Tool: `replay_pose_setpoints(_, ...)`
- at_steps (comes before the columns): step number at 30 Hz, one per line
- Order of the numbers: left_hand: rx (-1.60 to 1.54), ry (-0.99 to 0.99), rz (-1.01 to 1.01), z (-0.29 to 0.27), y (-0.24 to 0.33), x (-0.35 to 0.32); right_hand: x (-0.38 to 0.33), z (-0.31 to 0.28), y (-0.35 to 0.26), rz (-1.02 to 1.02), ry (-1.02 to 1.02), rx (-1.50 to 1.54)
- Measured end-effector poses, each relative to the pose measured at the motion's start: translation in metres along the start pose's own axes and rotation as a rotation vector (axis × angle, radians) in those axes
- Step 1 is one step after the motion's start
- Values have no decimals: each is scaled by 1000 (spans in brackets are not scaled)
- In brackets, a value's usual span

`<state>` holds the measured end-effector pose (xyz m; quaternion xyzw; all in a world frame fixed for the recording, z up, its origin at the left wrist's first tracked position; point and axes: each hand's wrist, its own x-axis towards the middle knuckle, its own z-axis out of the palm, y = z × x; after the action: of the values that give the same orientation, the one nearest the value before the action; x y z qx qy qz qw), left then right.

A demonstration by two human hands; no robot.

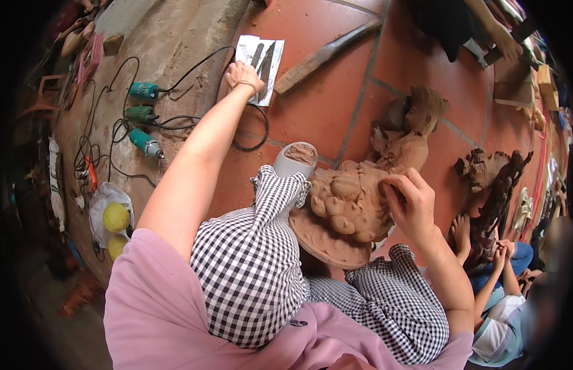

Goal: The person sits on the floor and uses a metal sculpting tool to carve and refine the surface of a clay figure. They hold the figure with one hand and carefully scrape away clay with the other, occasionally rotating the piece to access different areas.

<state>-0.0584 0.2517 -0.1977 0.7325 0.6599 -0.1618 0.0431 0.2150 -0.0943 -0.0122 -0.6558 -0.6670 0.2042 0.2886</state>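
My left hand (244, 78) is stretched far forward, its fingers curled at the left edge of a white paper sheet (272, 74). Dark narrow strips (257, 57), perhaps blades or files, lie on that sheet. Whatever those fingers grip is hidden. Between my knees stands a reddish-brown carved wooden sculpture (348, 200) with rounded, fruit-like lumps and a figure rising at its far end. Beside its right side is my right hand (413, 200), thumb and fingers bent together in a pinch. I cannot make out anything between them.
Several green corded power tools (144, 143) lie left on a worn ledge, their black cables looping around. Yellow fruits (116, 217) sit in a plastic bag. A wooden bar (326, 57) lies on the red tiles ahead. To the right are a dark carving (493, 179) and other people.
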Motion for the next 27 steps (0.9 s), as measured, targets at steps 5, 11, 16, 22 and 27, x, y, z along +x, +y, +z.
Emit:
replay_pose_setpoints(5, -245, 127, -57, 18, -37, 30, 5, -6, -1, 69, -61, 144)
replay_pose_setpoints(11, -1297, -301, 262, -39, -6, -2, 7, -21, 22, 567, -99, 765)
replay_pose_setpoints(16, -1310, -632, 715, -136, 72, -113, 18, -45, 17, 484, 53, 805)
replay_pose_setpoints(22, -1280, -708, 1275, -171, 109, -230, 9, -47, -12, 283, -106, 882)
replay_pose_setpoints(27, -1168, -134, 1387, -155, 113, -261, -19, -46, -9, 534, -23, 934)
